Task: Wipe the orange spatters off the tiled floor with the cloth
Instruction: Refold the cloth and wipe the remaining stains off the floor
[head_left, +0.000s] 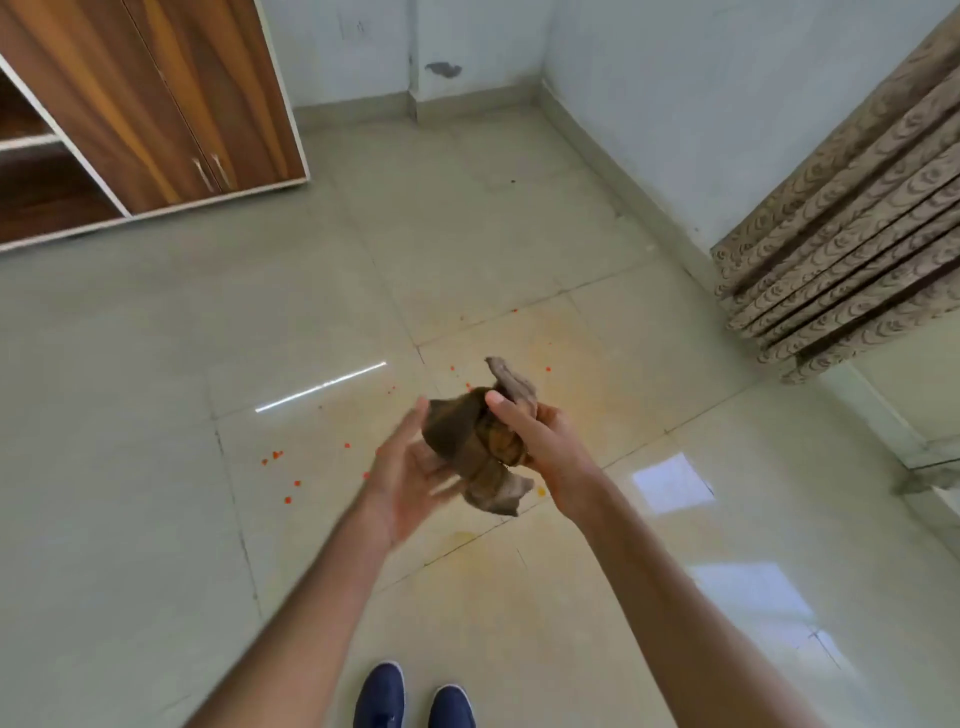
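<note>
Head view: right hand (540, 441) is gripping the bunched brown cloth (457, 426) in mid-air, thumb lying over its top, fingers curling round its right side. Left hand (405, 467) is sitting wide open, palm turned to the cloth's left and underside, fingers straight. It is motion-blurred, so I cannot tell whether it is touching the cloth or just beside it. One cloth corner is sticking up past the right thumb, another is hanging below both hands. Orange spatters (278, 454) are lying on the tiled floor (130, 364), mostly left of the cloth, a few showing just above it and to its right. A yellowish smear (571, 374) is spreading over the tile beyond the cloth. Dark blue shoes (382, 693) are standing well below the cloth at the bottom edge; wooden wardrobe (156, 104) far upper left of it, patterned curtain (841, 260) upper right.
</note>
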